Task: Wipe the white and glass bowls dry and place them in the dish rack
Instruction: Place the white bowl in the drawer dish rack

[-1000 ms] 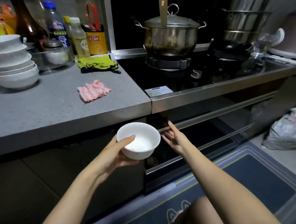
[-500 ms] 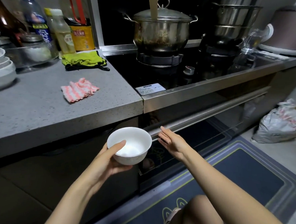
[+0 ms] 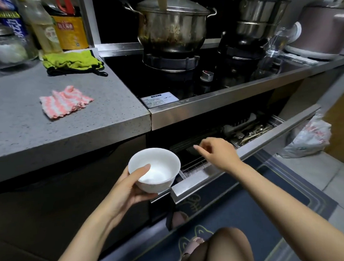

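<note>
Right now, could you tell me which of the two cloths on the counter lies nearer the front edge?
The pink-and-white striped cloth; the green cloth lies further back, beside the stove.

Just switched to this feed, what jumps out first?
A white bowl, held in the left hand, sits low centre beside the open drawer under the stove. The right hand hovers over the drawer, holding nothing. Behind, a stained pot stands on a burner; a pink cloth lies on the counter.

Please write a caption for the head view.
Left hand holds a white bowl beside the open dish-rack drawer; right hand hovers above it.
</note>
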`<state>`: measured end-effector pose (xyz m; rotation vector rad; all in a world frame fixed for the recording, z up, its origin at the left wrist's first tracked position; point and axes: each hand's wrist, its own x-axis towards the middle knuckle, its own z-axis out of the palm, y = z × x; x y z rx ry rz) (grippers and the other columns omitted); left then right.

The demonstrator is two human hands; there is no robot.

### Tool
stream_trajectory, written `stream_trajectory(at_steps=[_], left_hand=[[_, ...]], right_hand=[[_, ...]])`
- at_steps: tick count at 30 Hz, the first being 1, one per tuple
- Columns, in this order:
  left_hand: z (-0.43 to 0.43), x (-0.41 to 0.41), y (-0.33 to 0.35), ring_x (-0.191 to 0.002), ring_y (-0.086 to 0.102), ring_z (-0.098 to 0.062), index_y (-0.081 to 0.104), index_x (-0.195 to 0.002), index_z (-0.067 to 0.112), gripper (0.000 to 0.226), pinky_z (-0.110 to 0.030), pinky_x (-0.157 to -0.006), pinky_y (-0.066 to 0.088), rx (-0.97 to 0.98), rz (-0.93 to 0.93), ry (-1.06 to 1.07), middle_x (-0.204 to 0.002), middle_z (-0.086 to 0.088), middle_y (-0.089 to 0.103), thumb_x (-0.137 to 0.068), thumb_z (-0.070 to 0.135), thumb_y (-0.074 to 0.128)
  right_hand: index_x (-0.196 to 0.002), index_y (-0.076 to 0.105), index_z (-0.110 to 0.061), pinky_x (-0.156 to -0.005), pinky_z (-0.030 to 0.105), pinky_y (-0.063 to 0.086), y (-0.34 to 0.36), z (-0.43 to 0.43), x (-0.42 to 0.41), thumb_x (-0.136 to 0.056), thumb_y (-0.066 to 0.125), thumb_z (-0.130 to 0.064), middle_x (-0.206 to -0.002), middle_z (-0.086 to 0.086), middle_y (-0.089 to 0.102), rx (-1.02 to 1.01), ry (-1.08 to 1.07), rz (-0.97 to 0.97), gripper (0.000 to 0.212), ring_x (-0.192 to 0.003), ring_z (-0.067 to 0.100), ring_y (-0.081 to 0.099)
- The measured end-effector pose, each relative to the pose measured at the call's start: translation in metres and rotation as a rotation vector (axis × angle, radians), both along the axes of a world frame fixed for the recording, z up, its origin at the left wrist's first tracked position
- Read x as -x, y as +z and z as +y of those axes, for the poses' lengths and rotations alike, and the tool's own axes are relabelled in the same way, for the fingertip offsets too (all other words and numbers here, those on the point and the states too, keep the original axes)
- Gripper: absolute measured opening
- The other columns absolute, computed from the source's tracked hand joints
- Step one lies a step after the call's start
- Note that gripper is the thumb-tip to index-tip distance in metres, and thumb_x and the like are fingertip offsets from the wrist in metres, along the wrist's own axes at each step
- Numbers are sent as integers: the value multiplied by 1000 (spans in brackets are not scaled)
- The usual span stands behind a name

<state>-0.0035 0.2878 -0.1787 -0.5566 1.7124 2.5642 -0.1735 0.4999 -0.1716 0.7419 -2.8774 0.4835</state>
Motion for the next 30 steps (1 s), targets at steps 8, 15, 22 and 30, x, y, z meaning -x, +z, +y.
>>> stream_trajectory(at_steps=[8,15,22,30], left_hand=[[11,14,2,-99,68,-30,58,-115,27,52,-36,-66,60,11,-4,-2,-119,-8,62,-65,36,68],[24,30,-5,-99,68,-26,56,-121,28,55,-35,-67,59,15,-27,-41,-121,-6,62,-71,33,77],[39,45,-17,-100,68,-26,57,-118,31,56,-33,-67,58,25,-61,-67,-121,-6,62,-66,41,74],[60,66,-32,-93,71,-18,56,-119,30,59,-32,-64,58,120,-128,-107,-115,0,63,-66,53,64]], right_hand=[[-128,57,-5,-104,37,38,-37,8,38,-82,51,-72,-138,12,53,-520,-86,-749,82,-125,29,50],[-76,55,-14,-86,32,42,-35,26,18,-75,48,-80,-92,10,60,-626,-56,-735,66,-94,26,55],[-71,56,-16,-73,28,39,-43,59,-3,-71,47,-84,-92,3,63,-641,-26,-693,68,-87,21,59],[-116,63,-32,-89,25,49,-20,55,-14,-87,54,-57,-114,-20,64,331,197,-326,39,-105,-4,57]])
